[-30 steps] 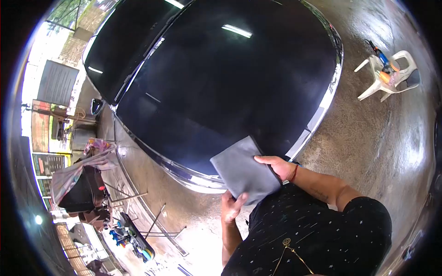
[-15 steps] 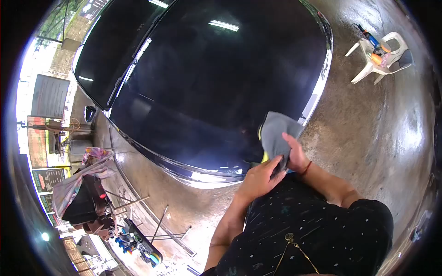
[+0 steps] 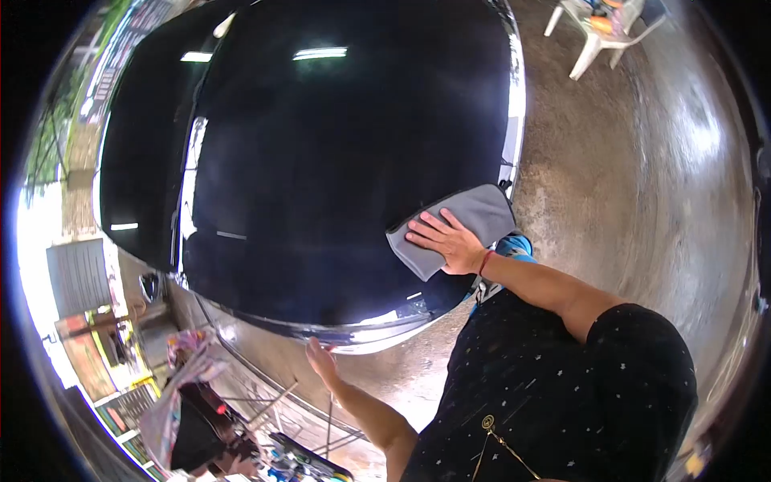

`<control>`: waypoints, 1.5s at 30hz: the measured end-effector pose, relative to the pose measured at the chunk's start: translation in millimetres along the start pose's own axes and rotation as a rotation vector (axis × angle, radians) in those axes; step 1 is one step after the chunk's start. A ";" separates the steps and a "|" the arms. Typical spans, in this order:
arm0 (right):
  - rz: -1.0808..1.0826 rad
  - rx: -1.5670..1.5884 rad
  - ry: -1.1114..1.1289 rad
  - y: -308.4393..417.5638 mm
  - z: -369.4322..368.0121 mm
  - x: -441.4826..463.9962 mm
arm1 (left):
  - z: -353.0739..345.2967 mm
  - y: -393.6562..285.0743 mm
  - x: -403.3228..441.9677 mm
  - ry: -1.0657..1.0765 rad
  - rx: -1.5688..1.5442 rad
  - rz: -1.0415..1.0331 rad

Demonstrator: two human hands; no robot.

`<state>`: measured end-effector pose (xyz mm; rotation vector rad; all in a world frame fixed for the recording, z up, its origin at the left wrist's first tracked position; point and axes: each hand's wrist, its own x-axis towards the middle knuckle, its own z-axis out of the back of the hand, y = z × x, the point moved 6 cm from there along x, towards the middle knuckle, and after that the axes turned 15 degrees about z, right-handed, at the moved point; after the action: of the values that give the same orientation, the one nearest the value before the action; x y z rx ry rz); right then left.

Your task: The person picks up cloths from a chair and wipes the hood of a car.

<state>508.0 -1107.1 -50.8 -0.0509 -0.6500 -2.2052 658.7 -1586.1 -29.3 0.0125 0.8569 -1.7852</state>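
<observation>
A folded grey cloth [image 3: 482,210] lies on the dark, glossy car hood [image 3: 337,161], near the hood's front corner on my side. My right hand [image 3: 450,243] presses flat on the cloth with its fingers spread. Away from the cloth, my left hand [image 3: 321,360] is beside the car's lower edge with nothing visible in it. Its fingers look extended, partly blurred near the bright trim.
A white plastic chair [image 3: 590,48] with an orange item on it stands at the upper right. At the lower left are a cloth-draped dark object [image 3: 193,426] and metal stand legs [image 3: 329,426]. The windshield [image 3: 148,145] lies to the left.
The cloth, earlier held in both hands, now lies on the hood under my right hand. My left hand has let go and moved left. The view has shifted, with the chair higher up.
</observation>
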 end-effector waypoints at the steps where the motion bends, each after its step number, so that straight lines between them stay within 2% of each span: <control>1: -0.043 0.031 0.062 -12.4 9.7 1.5 | -4.1 4.9 2.9 0.048 -0.044 0.140; 2: -0.104 -0.003 0.004 -28.8 24.5 5.0 | -4.6 9.6 13.4 0.058 -0.013 0.139; 4: -0.224 -0.070 -0.234 -72.2 34.6 11.6 | -22.8 11.9 30.5 0.130 -0.109 0.330; 5: -0.254 -0.095 -0.258 -90.0 35.9 14.4 | -33.9 -2.8 25.2 0.087 -0.117 0.224; 6: -0.283 -0.125 -0.282 -106.8 43.3 17.8 | -39.5 -7.1 36.0 0.099 -0.097 0.219; 8: -0.371 -0.124 -0.231 -140.4 64.7 24.9 | -53.8 10.5 62.1 0.227 -0.155 0.422; 10: -0.417 -0.163 -0.296 -181.5 78.7 29.3 | -65.0 2.6 54.4 0.191 -0.091 0.413; 13: -0.433 -0.235 -0.380 -246.2 103.6 37.9 | -70.4 -20.3 35.6 -0.033 0.029 0.254; 17: -0.480 -0.342 -0.432 -330.9 130.0 46.8 | -78.6 -19.9 43.7 0.114 -0.019 0.415; 22: -0.549 -0.428 -0.461 -414.5 146.7 56.8 | -73.6 -15.7 64.3 0.062 0.084 0.358; 27: -0.534 -0.391 -0.555 -478.8 166.3 66.4 | -77.4 -42.5 45.2 0.096 0.063 0.494; 30: -0.616 -0.250 -0.425 -511.1 185.8 74.2 | -76.0 -37.8 53.5 0.120 0.048 0.562; 38: -0.659 -0.343 -0.472 -626.1 192.2 66.4 | -78.8 -47.9 51.0 0.168 0.004 0.574; 41: -0.664 -0.249 -0.514 -630.4 189.6 60.0 | -72.3 -37.9 55.2 0.136 -0.006 0.602; 45: -0.664 -0.272 -0.528 -582.1 177.2 34.8 | -78.2 -40.9 52.5 0.178 0.034 0.536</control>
<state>31.2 -738.5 -142.0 -0.6600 -0.7094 -2.9484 573.4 -1580.6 -86.2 0.3932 0.8518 -1.3044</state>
